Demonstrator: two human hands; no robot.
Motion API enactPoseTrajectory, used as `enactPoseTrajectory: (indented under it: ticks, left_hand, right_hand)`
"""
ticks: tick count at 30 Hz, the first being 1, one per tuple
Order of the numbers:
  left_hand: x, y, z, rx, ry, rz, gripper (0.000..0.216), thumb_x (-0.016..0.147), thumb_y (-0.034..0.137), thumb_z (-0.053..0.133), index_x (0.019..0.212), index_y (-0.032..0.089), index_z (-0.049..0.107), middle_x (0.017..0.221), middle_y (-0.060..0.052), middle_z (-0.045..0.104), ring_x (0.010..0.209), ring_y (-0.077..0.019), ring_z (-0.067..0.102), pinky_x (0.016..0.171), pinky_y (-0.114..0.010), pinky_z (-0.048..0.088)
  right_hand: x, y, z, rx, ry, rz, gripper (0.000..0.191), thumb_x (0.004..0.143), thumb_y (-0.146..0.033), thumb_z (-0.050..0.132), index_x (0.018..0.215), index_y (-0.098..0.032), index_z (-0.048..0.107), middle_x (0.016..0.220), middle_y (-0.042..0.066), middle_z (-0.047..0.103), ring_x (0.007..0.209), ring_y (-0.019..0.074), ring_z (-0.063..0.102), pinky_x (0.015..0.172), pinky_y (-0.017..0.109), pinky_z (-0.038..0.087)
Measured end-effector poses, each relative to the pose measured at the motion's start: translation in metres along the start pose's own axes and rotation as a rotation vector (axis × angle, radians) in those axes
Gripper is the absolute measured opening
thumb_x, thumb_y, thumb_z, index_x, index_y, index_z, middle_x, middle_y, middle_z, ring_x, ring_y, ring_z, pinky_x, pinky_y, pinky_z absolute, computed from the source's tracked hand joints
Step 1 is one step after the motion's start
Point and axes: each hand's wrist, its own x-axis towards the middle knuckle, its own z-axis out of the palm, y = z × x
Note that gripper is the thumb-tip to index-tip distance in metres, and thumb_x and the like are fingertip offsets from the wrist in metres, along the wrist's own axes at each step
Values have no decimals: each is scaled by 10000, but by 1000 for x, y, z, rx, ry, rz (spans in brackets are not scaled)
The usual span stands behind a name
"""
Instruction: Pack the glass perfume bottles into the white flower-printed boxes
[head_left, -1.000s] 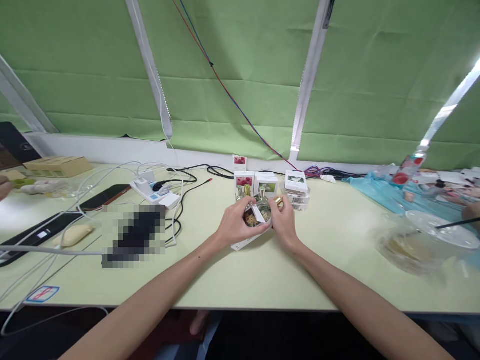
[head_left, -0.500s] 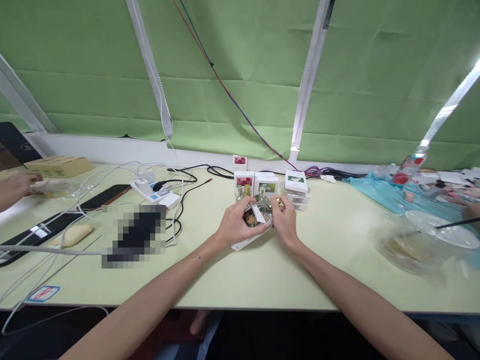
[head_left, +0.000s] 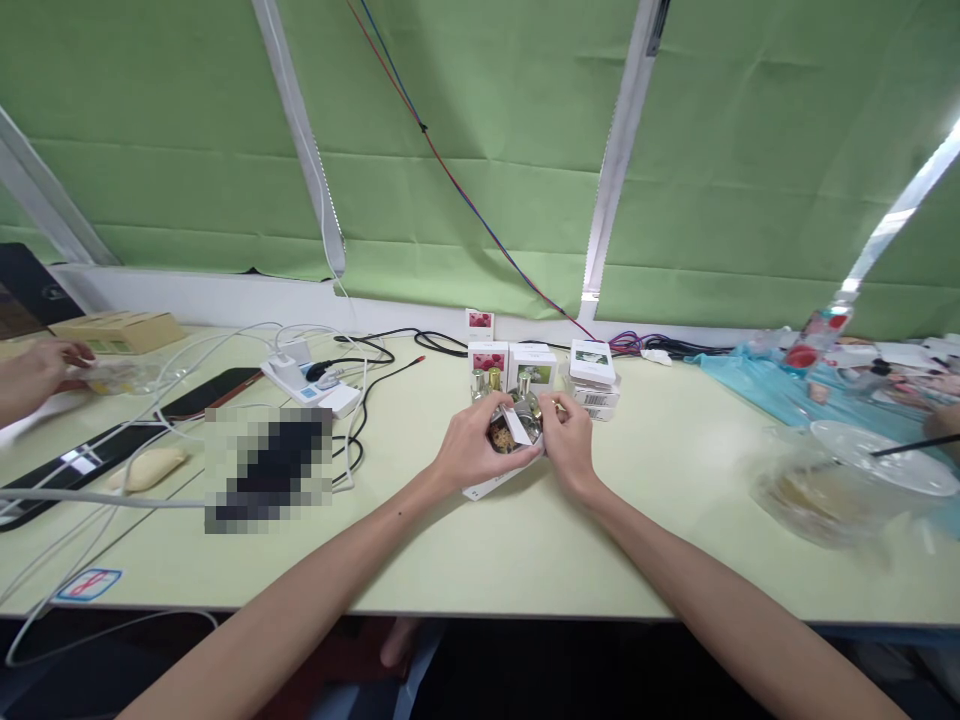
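Note:
My left hand [head_left: 469,447] and my right hand [head_left: 569,441] meet at the middle of the pale green table [head_left: 465,560], both closed round a small white box [head_left: 501,470] with an open flap. A small glass bottle [head_left: 527,421] with a metal cap sits in the box's mouth between my fingertips. Just behind stand several small bottles [head_left: 486,383] and white printed boxes [head_left: 532,364], with a stack of boxes [head_left: 594,376] to their right.
Another person's hand [head_left: 37,370] rests at the far left by a cardboard box [head_left: 116,331]. Phones, white cables and a power strip [head_left: 309,385] lie on the left. A clear plastic bowl [head_left: 840,478] and a water bottle [head_left: 821,332] stand on the right.
My hands stay in place, with the right fingers pressing closer on the bottle and box flap. The other person's hand at the far left has come further into view.

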Motion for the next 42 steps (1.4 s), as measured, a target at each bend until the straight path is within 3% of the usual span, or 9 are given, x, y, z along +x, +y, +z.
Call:
enactPoseTrajectory:
  ticks: [20,42]
  left_hand:
    - [0,1,-1,-7,1,2,490,728,540,747,1027,213,540,781,21,633,667,-137,579,611,-252,423]
    - [0,2,-1,-23,5,10,489,708,516,755,1035,215,550,767,21,640,650,-138,581,597,-249,430]
  right_hand:
    - [1,7,-1,57,-59,0,314,958,-413,394,742,-228,526,709,-20,539,675,163,479,636,278,361]
    - [2,7,1,31,-106,-32,321,923,-421,451,682,-219,520,641,-30,523,619,153,460,607,275,350]
